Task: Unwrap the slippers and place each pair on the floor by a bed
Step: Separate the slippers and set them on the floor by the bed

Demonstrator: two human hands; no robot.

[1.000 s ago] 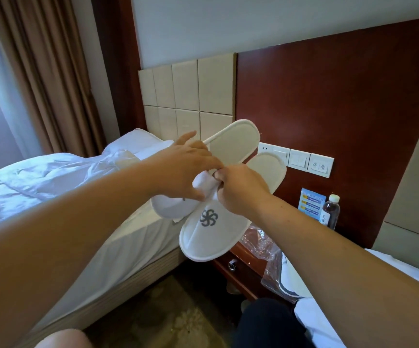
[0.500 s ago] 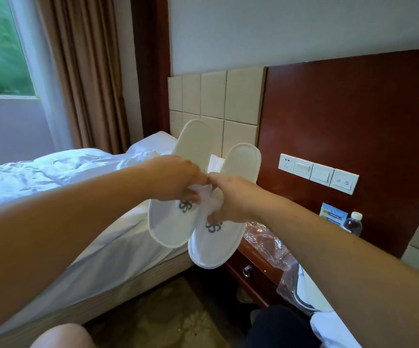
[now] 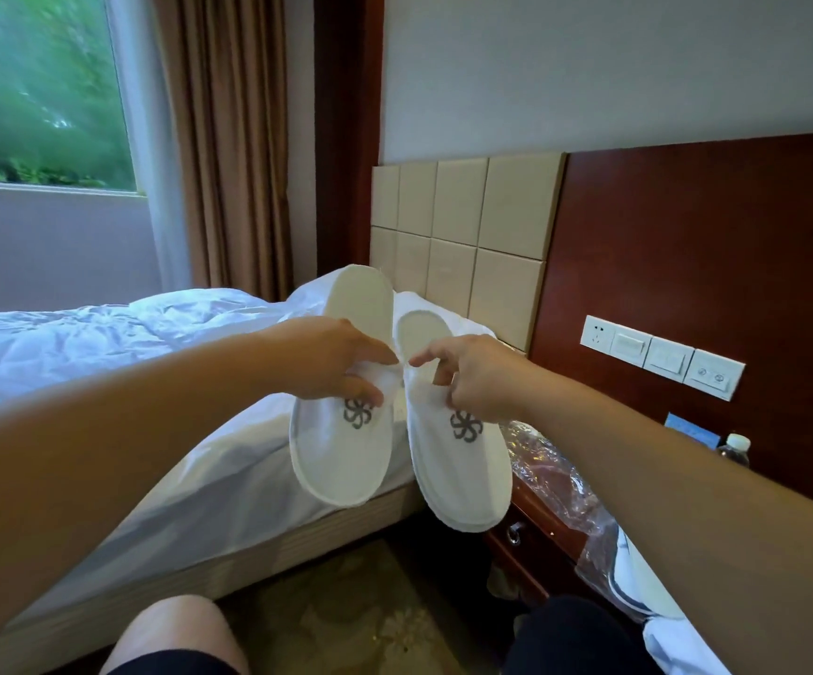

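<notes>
While held aloft, white fabric left slipper [image 3: 341, 462] and matching right slipper [image 3: 463, 482], grey pinwheel logos, hang toes down, long axes near upright, just apart. Grip: left hand [image 3: 331, 365] pinches former, right hand [image 3: 475, 377] latter. Patterned carpet floor [image 3: 346, 621] below, beside white-sheeted bed [image 3: 102, 343]; left hand nearer.

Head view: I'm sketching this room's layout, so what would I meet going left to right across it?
Window → curtain → left-hand slipper → right-hand slipper → wall switches → water bottle.
</notes>
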